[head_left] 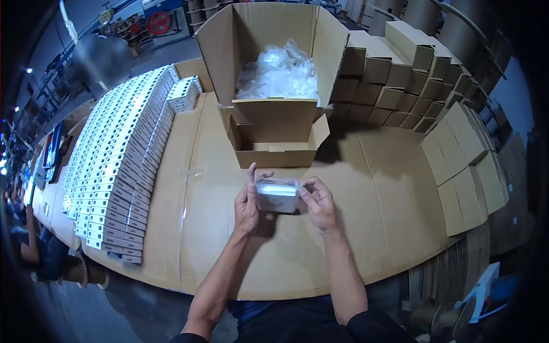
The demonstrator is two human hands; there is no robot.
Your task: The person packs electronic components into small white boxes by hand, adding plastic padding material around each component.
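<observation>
My left hand [247, 201] and my right hand [318, 202] hold a small white item wrapped in a clear plastic bag [277, 195] between them, above the cardboard-covered table [372, 188]. The left hand grips its left end with the index finger raised; the right hand's fingers pinch its right end. Just beyond stands a small open brown carton [277, 139], with its flaps spread. Behind it a large open carton [273, 54] holds a heap of clear plastic bags [279, 74].
Rows of small white labelled boxes [120, 160] cover the table's left side. Stacks of closed brown cartons [400, 80] stand at the back right, with flat ones [466, 171] along the right edge. A person sits at far left [34, 246]. Machinery stands behind.
</observation>
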